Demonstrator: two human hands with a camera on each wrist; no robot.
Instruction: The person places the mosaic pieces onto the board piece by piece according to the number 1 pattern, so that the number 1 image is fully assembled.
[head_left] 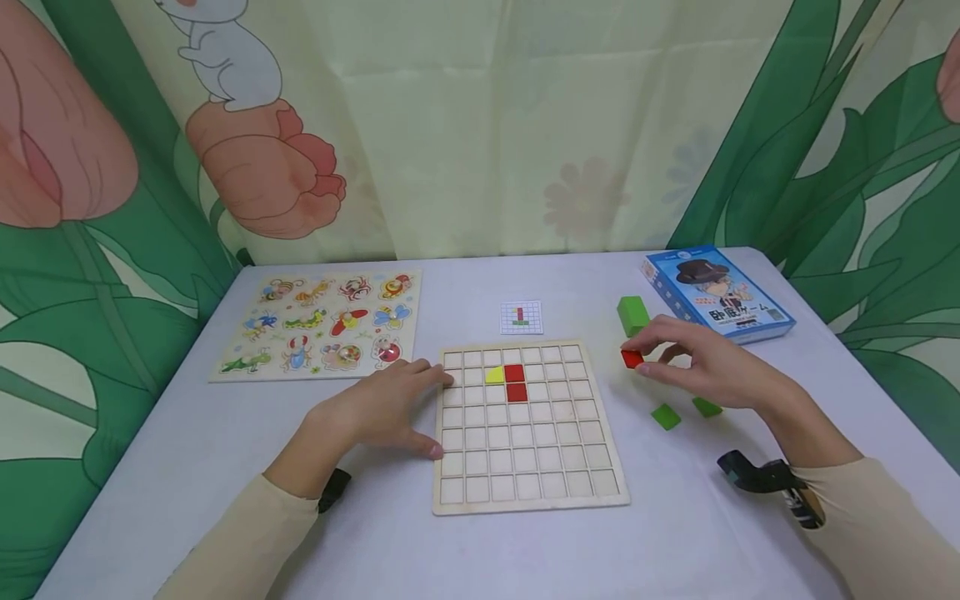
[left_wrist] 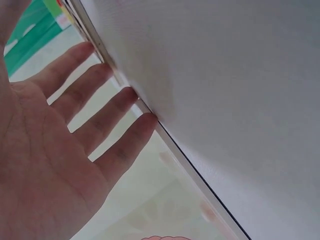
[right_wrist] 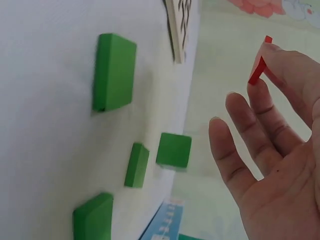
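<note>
My right hand (head_left: pixel 697 362) pinches a small red tile (head_left: pixel 632 358) between thumb and index finger, above the table to the right of the board. In the right wrist view the red tile (right_wrist: pixel 258 69) is seen nearly edge-on, with the other fingers apart. My left hand (head_left: pixel 378 408) touches the left edge of a wooden grid board (head_left: pixel 555 460), fingers and thumb spread along it. On the board, a yellow tile (head_left: pixel 495 375) sits left of a red tile (head_left: pixel 513 372), and another red tile (head_left: pixel 517 392) lies just below that one. Green blocks (head_left: pixel 665 417) lie under and near the right hand.
Behind the board lies a small pattern card (head_left: pixel 521 317) with a red and green shape. An insect picture puzzle (head_left: pixel 322 325) is at the back left. A taller green block (head_left: pixel 633 315) stands next to a blue game box (head_left: pixel 720 292) at the back right.
</note>
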